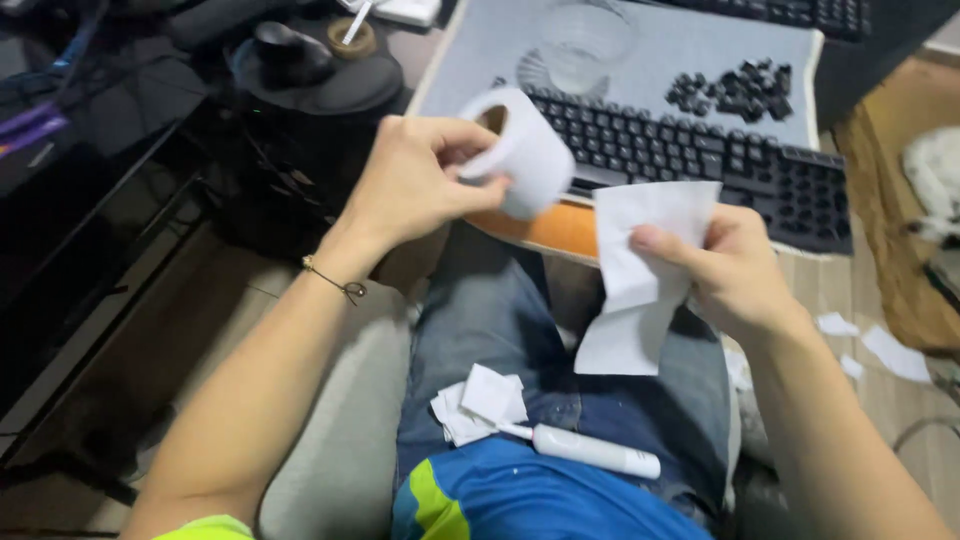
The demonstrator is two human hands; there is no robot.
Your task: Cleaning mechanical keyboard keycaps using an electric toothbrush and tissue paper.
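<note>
Desk edge (545, 228), tissue roll (522, 150), torn sheet (640, 270)

We see a black keyboard (690, 160) lying on a grey mat (480, 50), with a pile of loose black keycaps (735, 90) and a clear glass bowl (585, 40) beyond it. On our lap rest folded white tissues (478, 402) touching a white pen-shaped tool (590, 450). White scraps (880, 345) litter the floor.

Keyboard (690, 160), loose keycaps (735, 90) on grey mat (480, 50)
</note>
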